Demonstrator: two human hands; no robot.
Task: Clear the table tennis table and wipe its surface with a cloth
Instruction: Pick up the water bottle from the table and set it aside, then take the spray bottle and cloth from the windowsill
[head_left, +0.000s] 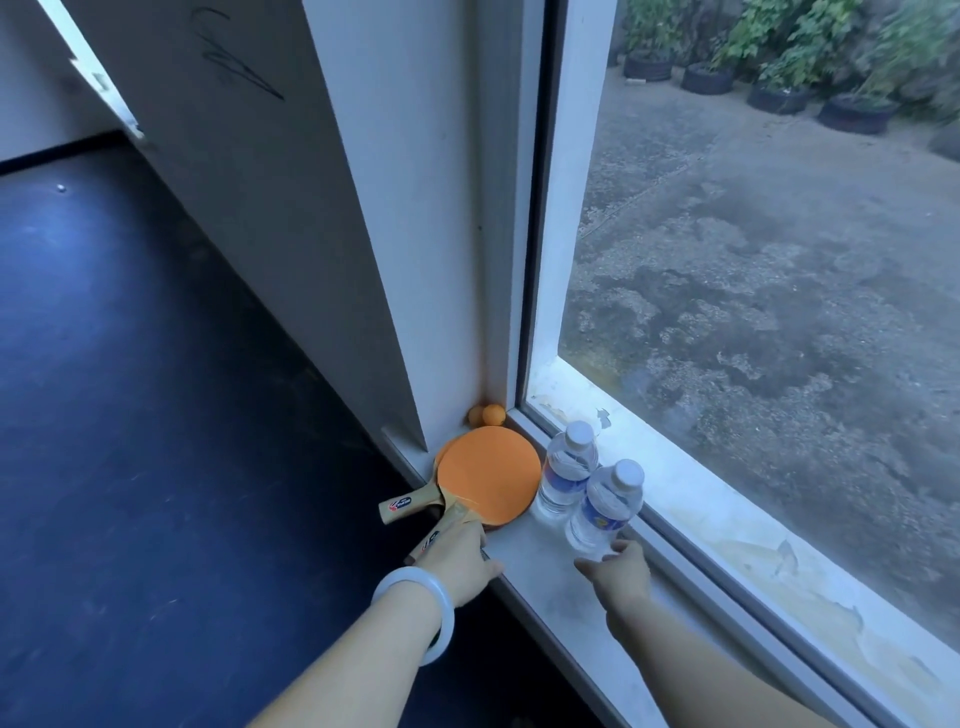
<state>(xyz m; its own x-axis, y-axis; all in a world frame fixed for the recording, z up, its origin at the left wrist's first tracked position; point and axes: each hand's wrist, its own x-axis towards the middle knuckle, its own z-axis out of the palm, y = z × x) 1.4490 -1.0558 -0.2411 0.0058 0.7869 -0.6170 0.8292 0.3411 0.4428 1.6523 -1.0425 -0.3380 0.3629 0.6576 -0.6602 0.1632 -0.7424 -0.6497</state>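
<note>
A white window sill (524, 577) runs along the foot of a large window (753, 260), and everything here is placed by that sill. Two table tennis paddles (485, 475) lie stacked on its far end, orange rubber faces up, the top one nearly covering the lower. Their pale wooden handles stick out over the sill's inner edge; each carries a small red and dark logo, too blurred to read. Two orange balls (487, 415) sit in the corner just beyond the paddles, touching each other, against the wall (405, 208).

Beside the paddles, nearer the glass, two clear plastic water bottles (587, 493) stand upright with white caps — their blue and white labels cannot be read. The farther bottle stands just beside the paddle faces.

The left hand (460, 564), with a pale bangle (415, 605) on its wrist, curls its fingers round the handle of the upper paddle. The right hand (621, 569) touches the base of the nearer bottle (605, 512) with fingers loosely spread, not wrapped around it.

Below the sill on the room side lies a dark blue floor (130, 415). Through the glass — bare ground and plants in black tyres (779, 93).
</note>
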